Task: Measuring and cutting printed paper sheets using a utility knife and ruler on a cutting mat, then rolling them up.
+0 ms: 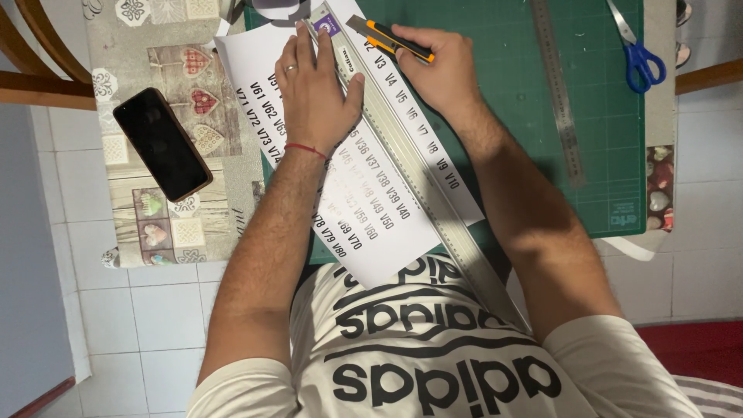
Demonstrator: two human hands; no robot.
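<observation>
Utility knife (pixel 391 39) in right hand (pixel 439 71) cuts along ruler (pixel 402 147).

The long ruler (pixel 418 166) under the left hand (pixel 313 97) is brushed metal with a dull shine. The sheet (pixel 379 209) is matt white paper. The knife (pixel 391 39) in the right hand (pixel 437 73) has an orange and black plastic body. The cutting mat (pixel 503 85) is matt green, rubber-like. The phone (pixel 162 143) is glossy black glass. The tablecloth (pixel 178 70) looks smooth and printed.

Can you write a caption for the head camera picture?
Left hand presses a metal ruler on paper; right hand holds a utility knife.
</observation>
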